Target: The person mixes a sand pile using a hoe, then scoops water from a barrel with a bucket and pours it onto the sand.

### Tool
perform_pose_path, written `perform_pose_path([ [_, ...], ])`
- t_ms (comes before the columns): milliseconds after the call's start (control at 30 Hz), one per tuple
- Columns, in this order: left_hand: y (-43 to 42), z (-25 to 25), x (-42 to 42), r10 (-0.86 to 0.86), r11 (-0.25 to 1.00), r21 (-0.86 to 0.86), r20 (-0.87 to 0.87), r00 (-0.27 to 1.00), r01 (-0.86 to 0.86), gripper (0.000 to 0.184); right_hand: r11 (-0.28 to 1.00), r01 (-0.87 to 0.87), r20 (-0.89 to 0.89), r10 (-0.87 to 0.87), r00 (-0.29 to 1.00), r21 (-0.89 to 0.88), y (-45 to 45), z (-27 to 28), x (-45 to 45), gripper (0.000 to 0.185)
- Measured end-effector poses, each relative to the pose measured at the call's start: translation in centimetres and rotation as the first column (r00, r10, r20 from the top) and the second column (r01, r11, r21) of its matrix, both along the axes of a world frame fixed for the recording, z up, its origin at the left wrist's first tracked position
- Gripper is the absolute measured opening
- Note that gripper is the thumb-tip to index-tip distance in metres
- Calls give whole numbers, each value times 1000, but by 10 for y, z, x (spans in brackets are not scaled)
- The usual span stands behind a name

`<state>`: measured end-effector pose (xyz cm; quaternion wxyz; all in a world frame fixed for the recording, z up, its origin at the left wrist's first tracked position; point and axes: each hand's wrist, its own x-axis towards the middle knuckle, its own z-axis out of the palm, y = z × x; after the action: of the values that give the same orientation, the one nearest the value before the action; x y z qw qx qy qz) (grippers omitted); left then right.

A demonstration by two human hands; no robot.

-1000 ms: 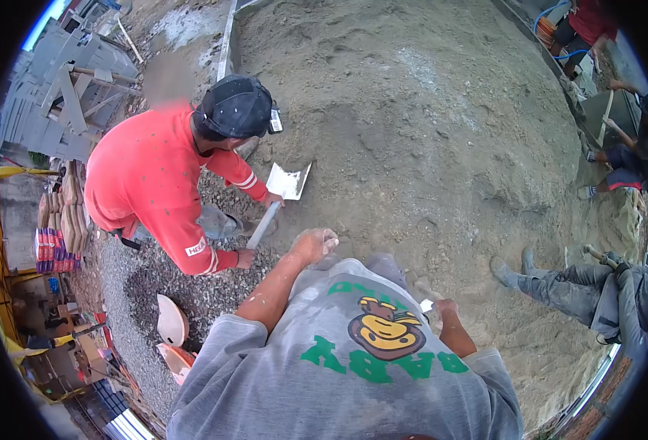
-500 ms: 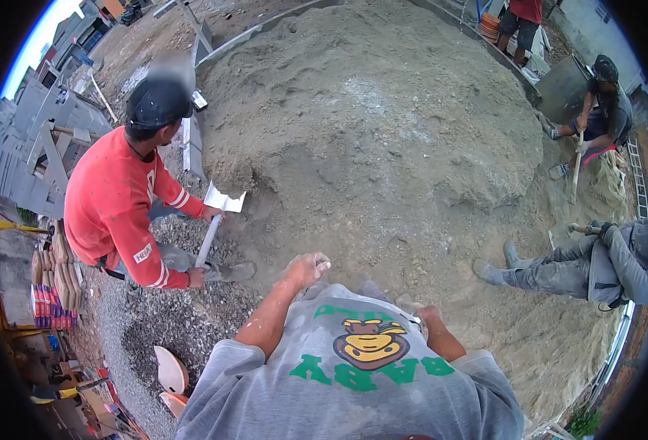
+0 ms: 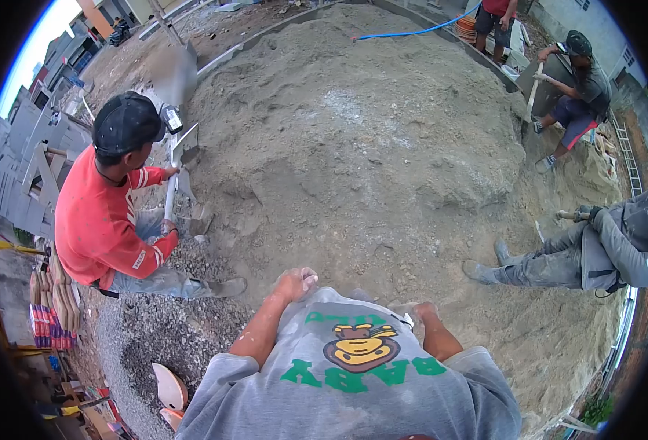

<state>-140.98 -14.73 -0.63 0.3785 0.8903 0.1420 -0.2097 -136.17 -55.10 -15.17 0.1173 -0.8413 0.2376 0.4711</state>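
My left hand [image 3: 295, 283] is at the left front of my grey printed shirt [image 3: 361, 359], above the sandy ground. Its fingers are curled together and look dusty; what they hold, if anything, does not show. My right hand [image 3: 426, 314] is close to the shirt's right edge, with its fingers mostly hidden. In front of me spreads a wide mound of grey sand mix [image 3: 353, 161], with a pale powdery patch on top.
A co-worker in red [image 3: 104, 220] at left holds a shovel [image 3: 170, 191]. Another person [image 3: 584, 95] works a long-handled tool at far right; a person in grey [image 3: 588, 253] stands nearer. Gravel [image 3: 155, 330], a blue hose [image 3: 412, 34] and stacked bags [image 3: 56, 293] lie around.
The co-worker in red has moved the shovel up and away from the mound's near edge. At far right, the other worker has raised the tool. My hands stay in nearly the same place.
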Motion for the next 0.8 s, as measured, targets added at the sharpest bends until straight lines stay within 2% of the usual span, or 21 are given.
perform_pose_path([
  [133,-5,13,11,-47,999,-17,-110,993,45,30,1000,8,27,-8,1000,10,-5,-5,-2,37],
  [367,-14,16,17,-102,995,6,-75,992,102,29,999,22,34,-24,999,31,7,38,1,38],
  [467,-17,22,21,-108,994,10,-86,990,109,28,1000,-5,16,5,1000,17,8,36,0,39],
  [533,-20,34,23,-111,994,4,-120,987,113,28,1000,-24,47,23,999,17,-1,7,-3,39],
  [667,-17,13,18,-125,992,24,-51,991,127,28,999,-35,48,35,998,4,-15,-24,-4,39],
  [767,-17,1,7,-105,994,15,-8,994,105,29,998,-69,-11,69,998,-5,5,33,6,38],
  [800,-18,0,5,-110,994,26,-5,994,110,29,998,-58,7,58,998,4,-1,9,3,37],
])
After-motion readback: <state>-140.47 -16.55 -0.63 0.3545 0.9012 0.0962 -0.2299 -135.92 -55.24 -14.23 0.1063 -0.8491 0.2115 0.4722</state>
